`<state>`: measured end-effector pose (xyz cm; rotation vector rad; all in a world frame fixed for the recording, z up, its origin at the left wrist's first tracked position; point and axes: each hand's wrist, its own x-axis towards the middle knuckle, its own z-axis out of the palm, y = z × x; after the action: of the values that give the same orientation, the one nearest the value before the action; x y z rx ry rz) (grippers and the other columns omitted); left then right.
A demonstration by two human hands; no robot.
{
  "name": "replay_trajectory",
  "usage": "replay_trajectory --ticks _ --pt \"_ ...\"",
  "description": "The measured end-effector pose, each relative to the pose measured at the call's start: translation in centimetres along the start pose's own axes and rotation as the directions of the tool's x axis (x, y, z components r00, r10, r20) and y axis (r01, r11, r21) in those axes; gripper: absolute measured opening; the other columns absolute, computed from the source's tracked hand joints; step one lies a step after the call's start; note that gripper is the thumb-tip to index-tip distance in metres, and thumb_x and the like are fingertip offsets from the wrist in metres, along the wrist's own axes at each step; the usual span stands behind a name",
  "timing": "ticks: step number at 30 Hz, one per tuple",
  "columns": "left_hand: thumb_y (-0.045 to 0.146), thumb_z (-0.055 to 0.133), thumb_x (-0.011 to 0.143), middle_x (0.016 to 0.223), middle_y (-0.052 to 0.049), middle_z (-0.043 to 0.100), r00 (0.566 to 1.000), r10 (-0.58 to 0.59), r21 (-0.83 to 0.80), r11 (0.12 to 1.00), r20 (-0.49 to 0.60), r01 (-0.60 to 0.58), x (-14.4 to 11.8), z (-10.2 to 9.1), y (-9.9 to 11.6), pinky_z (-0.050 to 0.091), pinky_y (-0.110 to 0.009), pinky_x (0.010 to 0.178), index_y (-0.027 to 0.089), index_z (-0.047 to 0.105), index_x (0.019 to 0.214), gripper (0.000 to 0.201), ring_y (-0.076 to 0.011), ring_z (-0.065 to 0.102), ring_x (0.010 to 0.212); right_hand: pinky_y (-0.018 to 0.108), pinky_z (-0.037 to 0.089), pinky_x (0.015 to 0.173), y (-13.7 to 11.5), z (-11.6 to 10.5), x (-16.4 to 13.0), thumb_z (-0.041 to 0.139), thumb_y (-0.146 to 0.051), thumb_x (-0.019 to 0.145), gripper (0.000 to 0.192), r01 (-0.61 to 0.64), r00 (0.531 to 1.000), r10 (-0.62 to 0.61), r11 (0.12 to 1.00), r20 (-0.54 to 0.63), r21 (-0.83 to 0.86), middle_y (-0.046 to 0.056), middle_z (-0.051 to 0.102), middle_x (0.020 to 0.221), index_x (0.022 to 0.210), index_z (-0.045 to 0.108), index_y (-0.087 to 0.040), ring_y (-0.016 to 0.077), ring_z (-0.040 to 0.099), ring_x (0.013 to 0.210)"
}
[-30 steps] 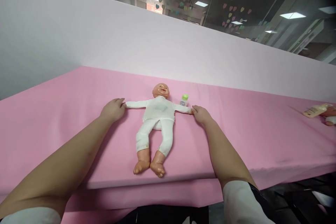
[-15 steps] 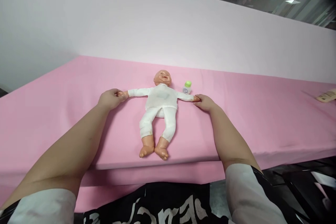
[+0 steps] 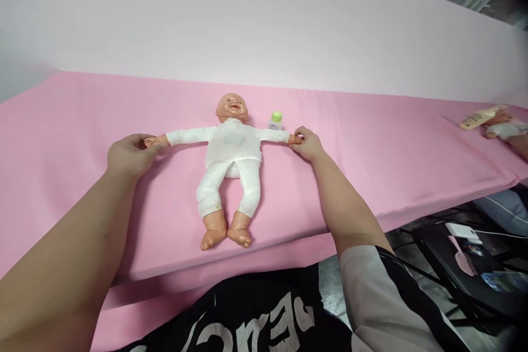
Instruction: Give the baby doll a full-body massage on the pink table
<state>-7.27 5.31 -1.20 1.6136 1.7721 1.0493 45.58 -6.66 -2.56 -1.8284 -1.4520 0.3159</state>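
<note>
Both hands are drawing apart since earlier: left hand point(image 3: 131, 153) and right hand point(image 3: 307, 143) are each pinching the doll point(image 3: 231, 162) by a tiny hand, stretching its arms across the pink tabletop point(image 3: 371, 165); next likely needs gentle release.

- The left hand point(image 3: 128, 154) now sits farther out, drawing the arm of the plastic baby doll in white cloth suit point(image 3: 229, 158) straighter than a second ago.
- The right hand's fingers point(image 3: 300, 135) now pinch the doll's bare hand.
- The doll's hands, earlier covered, now show.

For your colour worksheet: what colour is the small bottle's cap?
Light green, on the small bottle; head view.
</note>
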Motion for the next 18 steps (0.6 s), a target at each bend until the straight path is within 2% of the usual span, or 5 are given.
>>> replay_trajectory --ticks 3,6,11,15,18 --pt "0.032 0.092 0.076 0.096 0.001 0.083 1.000 -0.003 0.008 1.000 -0.025 0.003 0.2 0.1 -0.4 0.054 -0.023 0.067 0.024 0.085 0.120 0.046 -0.0165 0.073 0.079 0.033 0.047 0.073 -0.4 -0.1 -0.2 0.084 -0.029 0.070 0.040 -0.049 0.998 0.047 0.998 0.042 0.049 -0.004 0.063 0.084 0.103 0.061 -0.027 0.0189 0.057 0.078" --pt "0.030 0.093 0.075 0.102 0.001 0.083 0.997 0.041 0.019 0.999 -0.060 -0.040 0.6 0.3 -0.9 0.057 -0.026 0.073 0.027 0.084 0.122 0.048 -0.0170 0.074 0.083 0.035 0.052 0.078 -0.5 -0.1 -0.1 0.092 -0.029 0.062 0.057 -0.083 0.995 0.077 0.990 0.063 0.110 -0.002 0.065 0.093 0.114 0.067 -0.028 0.0202 0.060 0.085" --pt "0.027 0.086 0.085 0.106 -0.006 0.082 0.999 0.042 -0.180 0.983 -0.027 -0.046 1.1 1.2 -1.2 0.063 -0.031 0.068 0.018 0.079 0.132 0.048 -0.0180 0.075 0.073 0.036 0.058 0.079 -0.2 0.2 0.2 0.099 -0.033 0.058 0.082 -0.135 0.988 0.080 0.866 0.133 0.482 0.002 0.069 0.097 0.134 0.069 -0.023 0.0183 0.064 0.083" --pt "0.022 0.078 0.094 0.102 -0.009 0.078 1.000 0.005 -0.338 0.941 -0.031 -0.015 1.5 1.8 -1.1 0.064 -0.033 0.072 0.011 0.078 0.127 0.036 -0.0149 0.072 0.071 0.028 0.049 0.059 -0.3 0.7 0.4 0.097 -0.040 0.067 0.078 -0.174 0.984 0.123 0.762 0.126 0.624 -0.002 0.069 0.087 0.137 0.067 -0.022 0.0132 0.057 0.067" --pt "0.020 0.076 0.094 0.100 -0.009 0.077 0.999 -0.030 -0.396 0.918 -0.012 0.023 1.6 1.9 -1.1 0.063 -0.034 0.079 0.010 0.078 0.122 0.029 -0.0141 0.071 0.075 0.024 0.049 0.055 -0.6 0.9 0.5 0.095 -0.036 0.071 0.060 -0.234 0.972 0.179 0.640 0.154 0.732 0.000 0.071 0.091 0.124 0.071 -0.025 0.0133 0.061 0.070"
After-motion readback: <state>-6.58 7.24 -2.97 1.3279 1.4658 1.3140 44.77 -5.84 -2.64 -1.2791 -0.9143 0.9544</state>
